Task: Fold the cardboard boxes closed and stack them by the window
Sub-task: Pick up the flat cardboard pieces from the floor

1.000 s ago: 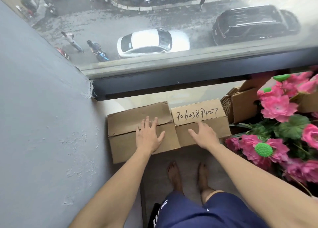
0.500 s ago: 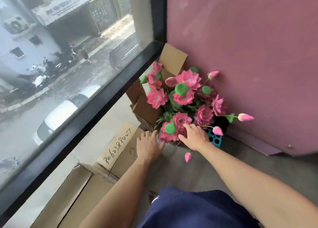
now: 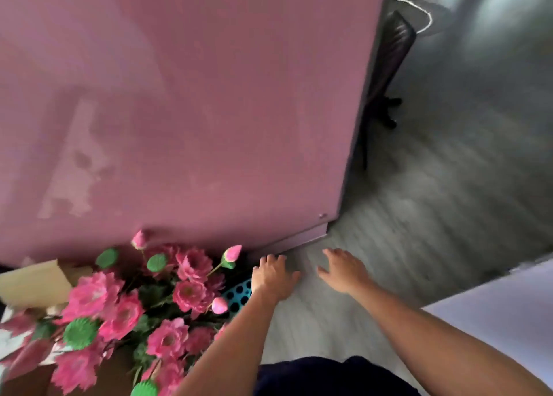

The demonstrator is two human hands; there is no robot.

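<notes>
Both hands empty: left hand (image 3: 273, 276) and right hand (image 3: 344, 271) fingers released. Clear the flowers (image 3: 155, 300); fetch the open box (image 3: 33, 282).

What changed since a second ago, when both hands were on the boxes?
The view swung right, away from the window. The left hand and right hand left the closed boxes and now hang open over the floor. Only a cardboard flap shows, behind the flowers. Both hands remain empty.

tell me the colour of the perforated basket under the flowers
Turquoise blue with dark round holes, seen in the head view: basket.
</notes>
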